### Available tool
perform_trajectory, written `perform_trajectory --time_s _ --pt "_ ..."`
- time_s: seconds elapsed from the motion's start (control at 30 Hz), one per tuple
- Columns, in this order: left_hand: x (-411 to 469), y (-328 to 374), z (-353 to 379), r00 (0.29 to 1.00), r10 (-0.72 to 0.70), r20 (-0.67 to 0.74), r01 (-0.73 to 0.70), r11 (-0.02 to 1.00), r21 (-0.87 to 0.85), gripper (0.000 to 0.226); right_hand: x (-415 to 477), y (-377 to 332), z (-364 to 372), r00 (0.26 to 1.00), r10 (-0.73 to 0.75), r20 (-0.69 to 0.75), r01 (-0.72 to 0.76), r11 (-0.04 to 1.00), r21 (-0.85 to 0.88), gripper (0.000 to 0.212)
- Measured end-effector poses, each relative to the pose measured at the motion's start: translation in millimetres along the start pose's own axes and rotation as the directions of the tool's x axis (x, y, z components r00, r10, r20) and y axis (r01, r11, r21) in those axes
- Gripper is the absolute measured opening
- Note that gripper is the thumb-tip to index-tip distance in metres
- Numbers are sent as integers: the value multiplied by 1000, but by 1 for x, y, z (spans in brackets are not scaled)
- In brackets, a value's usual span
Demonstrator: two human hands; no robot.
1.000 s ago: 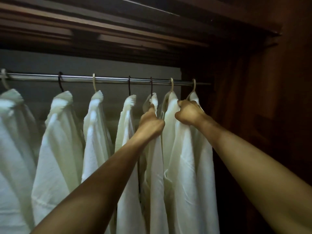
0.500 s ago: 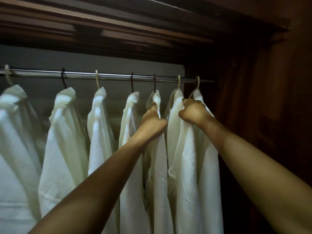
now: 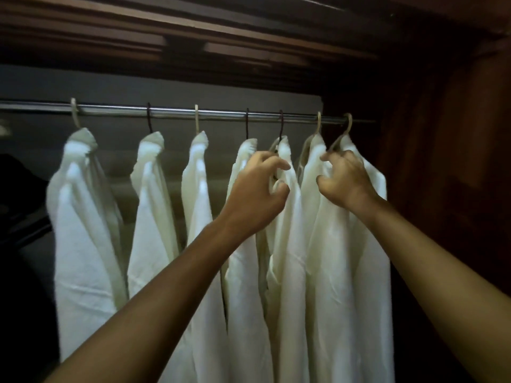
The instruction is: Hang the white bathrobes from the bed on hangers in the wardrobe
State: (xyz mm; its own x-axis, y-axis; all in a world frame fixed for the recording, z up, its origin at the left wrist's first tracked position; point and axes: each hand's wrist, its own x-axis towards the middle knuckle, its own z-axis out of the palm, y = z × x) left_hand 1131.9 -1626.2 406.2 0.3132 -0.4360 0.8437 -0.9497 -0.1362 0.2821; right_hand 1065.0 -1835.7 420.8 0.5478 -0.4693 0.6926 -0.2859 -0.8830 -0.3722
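- Bathrobes [image 3: 154,230] hang from rail [image 3: 124,109], packed beneath and left of both hands.
- Left hand [image 3: 257,189], right hand [image 3: 345,181]: fingers curled at collars; grip cannot be told.
- Wardrobe wall [image 3: 442,189] near, right of right hand.

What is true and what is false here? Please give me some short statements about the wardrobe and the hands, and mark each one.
1. Seven white bathrobes hang on the rail. True.
2. The rail is wooden. False: it is shiny metal.
3. All hanger hooks are dark. False: four hooks are light, three dark.
4. The left hand is at the fifth robe from the left. True.
5. The right hand reaches the leftmost robe. False: it is at the two rightmost robes.
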Motion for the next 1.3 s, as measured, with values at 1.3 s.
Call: perform_trajectory --time_s 1.3 --pt "-500 -129 -110 161 -963 215 982 178 62 74 -441 -138 202 785 403 471 -573 762 303 75"
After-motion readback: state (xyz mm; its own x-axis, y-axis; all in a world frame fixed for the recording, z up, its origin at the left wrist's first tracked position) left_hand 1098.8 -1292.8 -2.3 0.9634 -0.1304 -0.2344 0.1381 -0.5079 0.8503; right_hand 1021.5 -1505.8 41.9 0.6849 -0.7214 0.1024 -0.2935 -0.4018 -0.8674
